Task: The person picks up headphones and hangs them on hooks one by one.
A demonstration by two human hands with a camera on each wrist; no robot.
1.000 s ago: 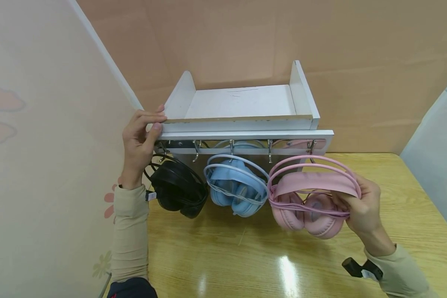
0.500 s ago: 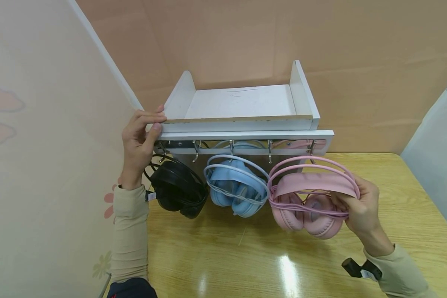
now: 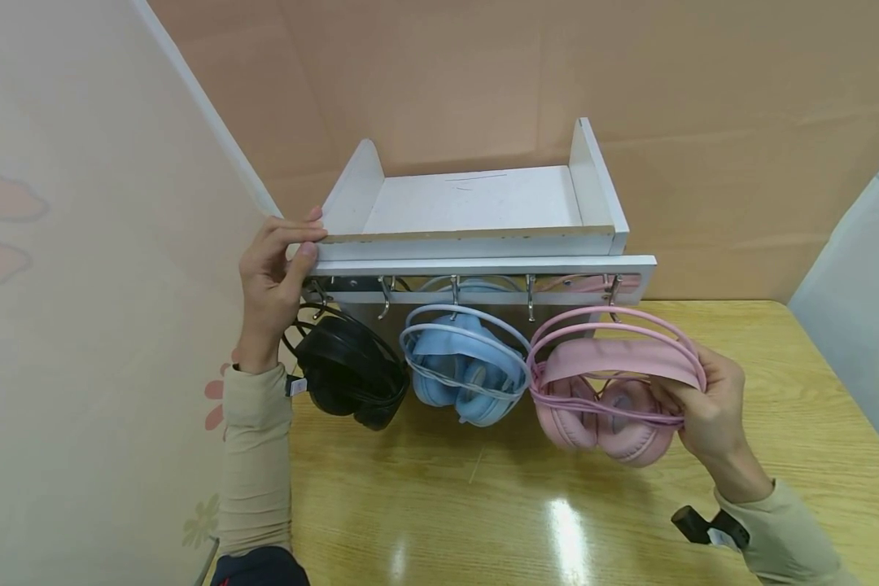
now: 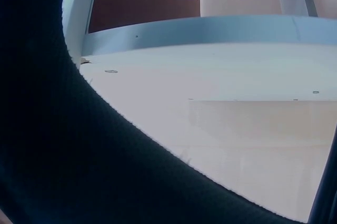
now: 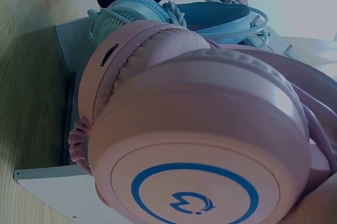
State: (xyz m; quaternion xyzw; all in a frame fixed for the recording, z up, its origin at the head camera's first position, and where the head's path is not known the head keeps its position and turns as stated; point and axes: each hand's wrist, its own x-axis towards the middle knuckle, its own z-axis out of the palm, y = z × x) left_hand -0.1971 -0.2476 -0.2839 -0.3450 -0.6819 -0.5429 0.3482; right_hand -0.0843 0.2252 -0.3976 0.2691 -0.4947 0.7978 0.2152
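In the head view my left hand (image 3: 271,273) grips the left front corner of a white shelf rack (image 3: 469,266), thumb in front and fingers on top. My right hand (image 3: 714,415) holds pink headphones (image 3: 623,358) by the right side of the headband and its cable; they hang in front of the rightmost hook (image 3: 613,293). Whether the band is on that hook cannot be told. One pink earcup (image 5: 195,145) fills much of the right wrist view. Blue headphones (image 3: 469,358) hang in the middle and black headphones (image 3: 352,366) at the left, under my left hand.
Several metal hooks line the rack's front; one hook (image 3: 385,297) between black and blue holds nothing, likewise another hook (image 3: 531,297). A wooden table (image 3: 483,505) lies below. A pale patterned wall (image 3: 117,325) stands close on the left. A dark curved band (image 4: 79,145) blocks much of the left wrist view.
My right hand and the pink headphones have shifted very slightly left. My left hand, the rack and the other headphones stay put.
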